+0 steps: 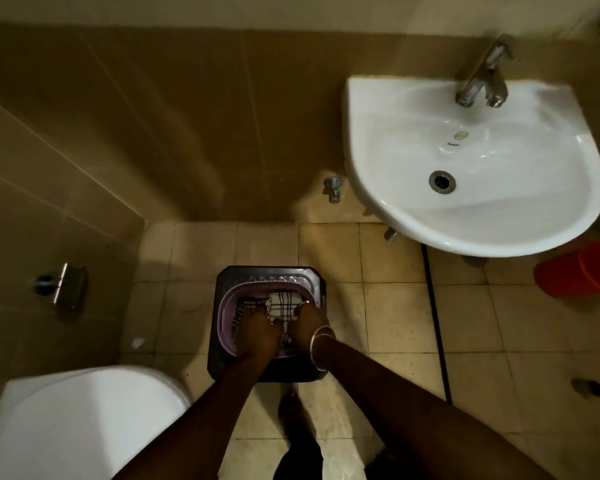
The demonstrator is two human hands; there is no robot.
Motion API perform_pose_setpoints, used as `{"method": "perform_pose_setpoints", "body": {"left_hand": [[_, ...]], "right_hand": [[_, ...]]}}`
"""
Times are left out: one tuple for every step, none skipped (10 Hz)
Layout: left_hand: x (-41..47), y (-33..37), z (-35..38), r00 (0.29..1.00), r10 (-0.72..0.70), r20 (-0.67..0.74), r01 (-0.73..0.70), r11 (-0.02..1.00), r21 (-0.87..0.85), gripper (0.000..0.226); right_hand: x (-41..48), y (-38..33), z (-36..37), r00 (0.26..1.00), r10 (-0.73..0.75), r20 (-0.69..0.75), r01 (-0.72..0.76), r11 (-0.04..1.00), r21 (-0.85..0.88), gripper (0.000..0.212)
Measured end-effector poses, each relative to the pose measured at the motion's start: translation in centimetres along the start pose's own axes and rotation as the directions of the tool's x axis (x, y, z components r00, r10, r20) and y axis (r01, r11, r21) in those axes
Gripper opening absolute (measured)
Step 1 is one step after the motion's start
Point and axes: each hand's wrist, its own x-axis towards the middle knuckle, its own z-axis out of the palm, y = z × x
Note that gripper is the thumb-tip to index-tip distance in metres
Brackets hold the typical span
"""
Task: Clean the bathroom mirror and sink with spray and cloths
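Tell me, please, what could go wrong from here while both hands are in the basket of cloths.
1. The left hand and right hand reach into the lavender basket, which only rests on the dark stool; a tug might tip it or slide it off.
2. The checked cloths overlap, so lifting one could drag another onto the floor tiles.

Both forearms (378, 386) are bare down to the lower edge of the view. The right hand (309, 329) wears a few thin, pale metal bangles (321, 344) at the wrist and a slim ring (304, 303) on one finger. Below is a foot (293, 419), bare as far as the dim light shows, with a dark garment (297, 462) beneath it.
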Motion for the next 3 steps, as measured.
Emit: {"method": "perform_pose_setpoints", "body": {"left_hand": [[-3.9,2.9,-2.2,0.994,0.080,-0.075,-0.078,0.997,0.029,0.037],[-7.1,5.8,-3.6,0.972,0.205,-0.114,-0.202,0.979,0.042,0.031],[-10.3,9.0,-4.3,0.931,0.309,-0.194,-0.312,0.950,0.015,0.019]], "right_hand": [[-3.1,0.6,-2.7,0.998,-0.060,-0.019,0.060,0.998,0.001,0.016],[-5.7,1.5,-5.6,0.994,-0.106,-0.039,0.106,0.994,0.011,0.018],[-8.5,2.8,-8.7,0.989,-0.125,-0.075,0.127,0.992,0.021,0.021]]}}
